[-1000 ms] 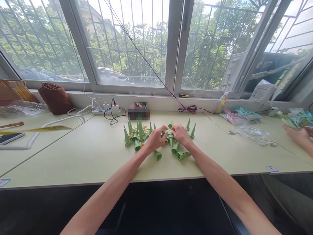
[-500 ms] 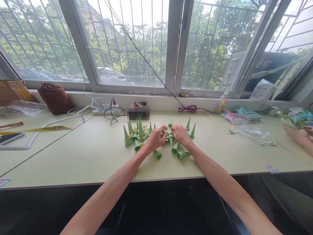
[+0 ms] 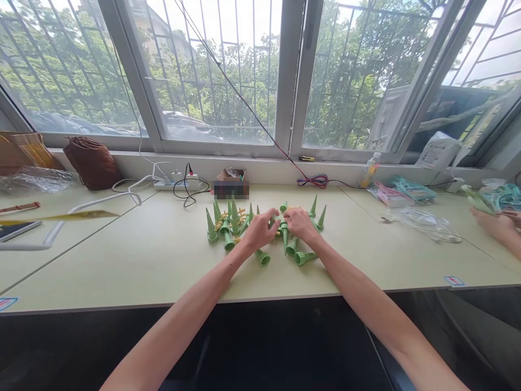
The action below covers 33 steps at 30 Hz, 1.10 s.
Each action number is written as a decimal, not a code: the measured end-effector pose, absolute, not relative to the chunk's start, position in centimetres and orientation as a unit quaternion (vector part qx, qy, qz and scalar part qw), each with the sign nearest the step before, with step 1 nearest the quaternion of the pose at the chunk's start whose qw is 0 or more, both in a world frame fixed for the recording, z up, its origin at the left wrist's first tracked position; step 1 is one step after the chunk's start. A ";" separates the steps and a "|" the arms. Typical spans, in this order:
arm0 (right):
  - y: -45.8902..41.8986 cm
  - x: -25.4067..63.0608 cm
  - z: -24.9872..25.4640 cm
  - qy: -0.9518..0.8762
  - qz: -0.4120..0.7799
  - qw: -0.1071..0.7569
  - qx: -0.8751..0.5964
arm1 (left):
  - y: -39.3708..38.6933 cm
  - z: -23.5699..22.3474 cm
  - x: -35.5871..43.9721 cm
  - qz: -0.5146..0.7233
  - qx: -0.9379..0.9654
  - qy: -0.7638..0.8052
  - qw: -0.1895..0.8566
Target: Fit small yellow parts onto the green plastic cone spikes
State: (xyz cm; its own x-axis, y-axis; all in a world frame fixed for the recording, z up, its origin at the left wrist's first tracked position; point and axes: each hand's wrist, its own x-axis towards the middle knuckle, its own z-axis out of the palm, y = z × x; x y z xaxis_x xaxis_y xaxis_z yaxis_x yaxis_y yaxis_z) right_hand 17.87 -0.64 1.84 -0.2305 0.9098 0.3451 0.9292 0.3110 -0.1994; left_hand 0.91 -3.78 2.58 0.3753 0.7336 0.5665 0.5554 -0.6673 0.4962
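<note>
Over a cluster of green plastic cone-shaped spikes (image 3: 234, 220), my two hands are close together. My left hand (image 3: 261, 229) is closed, its fingers curled round a green spike (image 3: 272, 220) that is mostly hidden. Just to its right, my right hand (image 3: 300, 223) is pinched, and what its fingertips hold is hidden. Small yellow valve-like pieces (image 3: 220, 221) lie among the spikes on the left. Some spikes stand point up, such as the one at the right (image 3: 321, 218). Others lie on their sides with open threaded ends towards me, including a spike (image 3: 304, 258) below my right hand.
A small box (image 3: 230, 187) and a power strip (image 3: 181, 183) with cables stand at the back of the table (image 3: 163, 271). Bundled wire (image 3: 317, 181), a bottle (image 3: 369, 169) and bagged cables (image 3: 425, 224) lie to the right. Another person's hands (image 3: 496, 224) work at the far right.
My hands stay in nearly the same place and pose. At the far right, the other person's hands and the green item in them have shifted slightly.
</note>
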 end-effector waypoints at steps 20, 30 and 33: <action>-0.6 18.2 1.8 -0.789 -0.011 0.175 -0.589 | -3.9 2.1 1.4 0.402 0.812 0.415 0.085; 0.0 18.2 1.3 -0.792 -0.031 0.169 -0.586 | -3.9 2.2 1.4 0.405 0.809 0.417 0.089; 0.0 18.2 1.4 -0.791 -0.030 0.176 -0.585 | -3.9 2.2 1.3 0.403 0.809 0.418 0.088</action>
